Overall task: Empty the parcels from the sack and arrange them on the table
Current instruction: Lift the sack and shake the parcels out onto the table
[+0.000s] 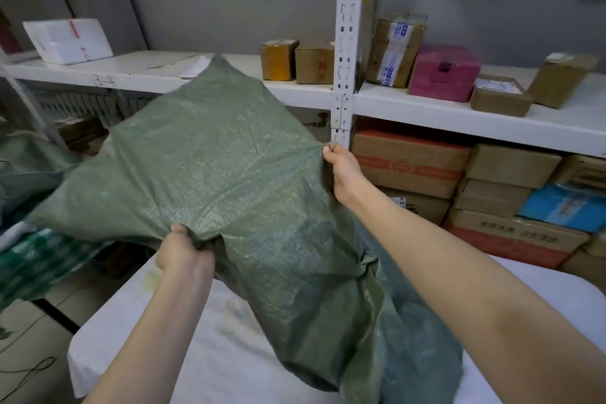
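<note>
While the left hand (185, 251) clutches a bunched fold of the green woven plastic sack (246, 180) & the right hand (341, 170) pinches its far edge, the sack hangs tilted above the white-covered desk (213, 354), its lower end sagging toward the desk's near edge. Step: tipping it out; no parcels on desk yet. Next prob. needs a higher lift + shake.

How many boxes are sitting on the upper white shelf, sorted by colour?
Brown cardboard boxes: 5
Pink box: 1
White foam box: 1
Total: 7
</note>
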A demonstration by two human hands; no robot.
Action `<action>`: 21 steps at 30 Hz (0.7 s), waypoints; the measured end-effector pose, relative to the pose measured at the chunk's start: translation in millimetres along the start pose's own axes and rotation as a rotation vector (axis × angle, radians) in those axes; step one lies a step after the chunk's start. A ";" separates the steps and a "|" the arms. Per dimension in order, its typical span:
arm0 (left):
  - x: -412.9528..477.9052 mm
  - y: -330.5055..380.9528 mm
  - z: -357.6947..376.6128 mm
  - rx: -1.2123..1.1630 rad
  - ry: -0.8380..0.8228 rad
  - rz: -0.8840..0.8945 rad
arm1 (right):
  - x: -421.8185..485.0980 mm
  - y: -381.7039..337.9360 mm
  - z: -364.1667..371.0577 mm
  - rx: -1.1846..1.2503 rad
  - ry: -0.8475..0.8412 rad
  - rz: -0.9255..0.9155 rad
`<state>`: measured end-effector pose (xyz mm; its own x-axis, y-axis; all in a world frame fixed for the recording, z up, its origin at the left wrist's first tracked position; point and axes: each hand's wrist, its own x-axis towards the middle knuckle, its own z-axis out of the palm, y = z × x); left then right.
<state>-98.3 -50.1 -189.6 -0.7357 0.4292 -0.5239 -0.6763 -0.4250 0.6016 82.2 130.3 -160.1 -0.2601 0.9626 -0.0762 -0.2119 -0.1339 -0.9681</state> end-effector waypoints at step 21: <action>-154.6 -44.8 56.2 0.103 -0.411 0.517 | -42.4 -58.3 -111.0 0.619 0.179 0.024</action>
<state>47.7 -52.6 -101.7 -0.8770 0.4683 0.1073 -0.2185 -0.5877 0.7790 210.2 123.4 -126.9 -0.1216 0.9750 -0.1862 -0.7265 -0.2153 -0.6526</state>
